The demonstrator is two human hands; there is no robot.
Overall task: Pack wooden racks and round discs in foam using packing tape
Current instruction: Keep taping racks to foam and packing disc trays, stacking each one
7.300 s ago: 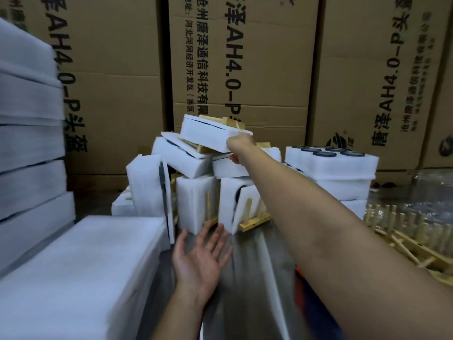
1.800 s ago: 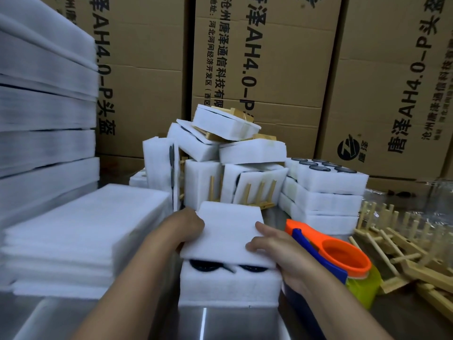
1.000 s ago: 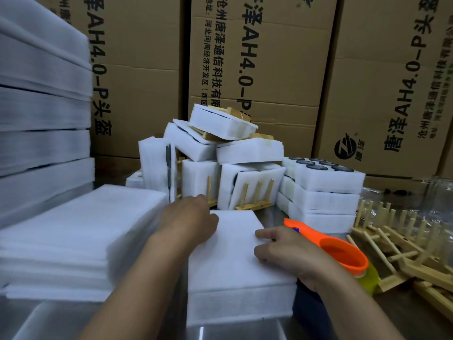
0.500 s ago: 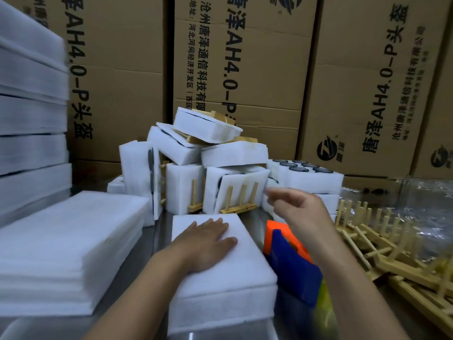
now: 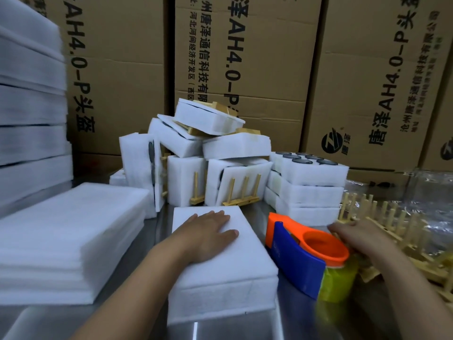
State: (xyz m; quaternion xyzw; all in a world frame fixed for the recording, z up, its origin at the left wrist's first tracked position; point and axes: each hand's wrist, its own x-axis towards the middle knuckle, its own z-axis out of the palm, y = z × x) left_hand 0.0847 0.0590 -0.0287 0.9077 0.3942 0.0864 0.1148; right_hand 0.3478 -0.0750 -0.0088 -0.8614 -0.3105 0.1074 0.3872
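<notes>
The left hand (image 5: 208, 235) lies flat, fingers straight, on the closed white foam block (image 5: 220, 285) at the steel worktop's (image 5: 98, 320) near edge, its contents hidden. The blurred right hand (image 5: 355, 233) touches the pale wooden racks (image 5: 392, 217) behind the orange-and-blue tape dispenser (image 5: 301, 253); I cannot tell its grip. The brown cardboard cartons (image 5: 269, 57) read "AH4.0-P".

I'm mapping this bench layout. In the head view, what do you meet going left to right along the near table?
Foam sheet stack → foam block, with the left hand flat on it → tape dispenser → right hand → wooden racks.
</notes>
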